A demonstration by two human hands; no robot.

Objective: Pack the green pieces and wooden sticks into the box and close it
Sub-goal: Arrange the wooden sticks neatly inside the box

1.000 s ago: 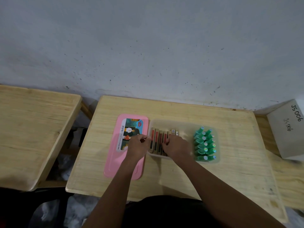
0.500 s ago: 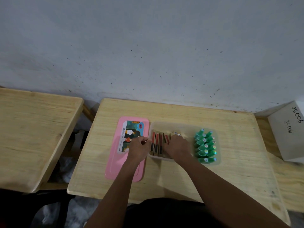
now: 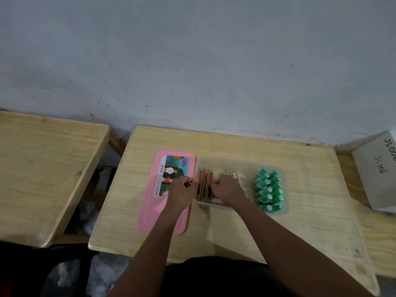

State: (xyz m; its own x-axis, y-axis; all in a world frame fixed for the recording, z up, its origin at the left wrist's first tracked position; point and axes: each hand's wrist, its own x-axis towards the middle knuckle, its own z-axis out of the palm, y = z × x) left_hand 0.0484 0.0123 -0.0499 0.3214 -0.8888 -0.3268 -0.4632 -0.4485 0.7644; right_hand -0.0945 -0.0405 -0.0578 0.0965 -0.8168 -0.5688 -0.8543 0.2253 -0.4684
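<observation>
Both hands work inside the clear plastic box [image 3: 240,162]: the left hand [image 3: 182,190] has its fingers [image 3: 194,181] pinched together at the box's left wall, while the right hand [image 3: 228,188] presses curled fingers onto the wooden sticks [image 3: 205,185] lying side by side. Green pieces [image 3: 269,188] fill the box's right end. The pink lid [image 3: 150,211] lies just left on the worktop [image 3: 310,189]

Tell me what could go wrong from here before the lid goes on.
1. The wooden sticks stand on edge with a gap beside them under the right hand; they may tip over when released.
2. The green pieces are stacked in two layers at the clear box's right end and may stop the pink lid from seating.
3. The left hand rests over the lid and could shift it.
</observation>
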